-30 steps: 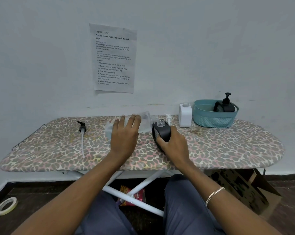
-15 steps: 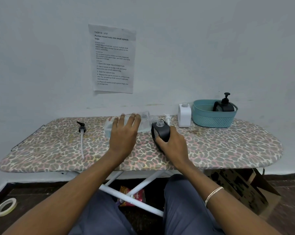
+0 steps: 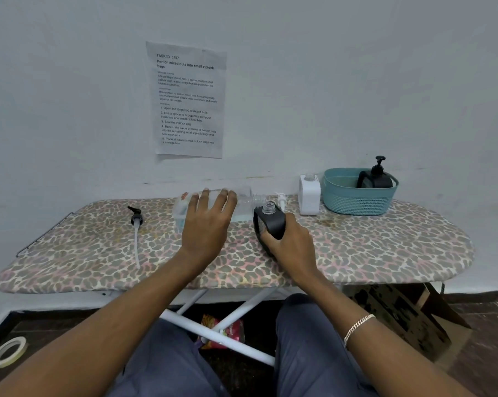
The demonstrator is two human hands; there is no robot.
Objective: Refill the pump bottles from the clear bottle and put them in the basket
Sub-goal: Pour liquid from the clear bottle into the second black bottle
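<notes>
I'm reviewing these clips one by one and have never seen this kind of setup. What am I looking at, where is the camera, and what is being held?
There is no machine here: a person works with bare hands, filmed by a wide-angle camera worn on the head, looking down at an ironing board with a leopard-print cover. The left hand rests on a clear bottle lying on its side, its neck towards the black bottle that the right hand holds, tilted and with no pump on it. A loose black pump with its tube lies to the left. Further right stand a white bottle and a teal basket, which already holds another black pump bottle.
</notes>
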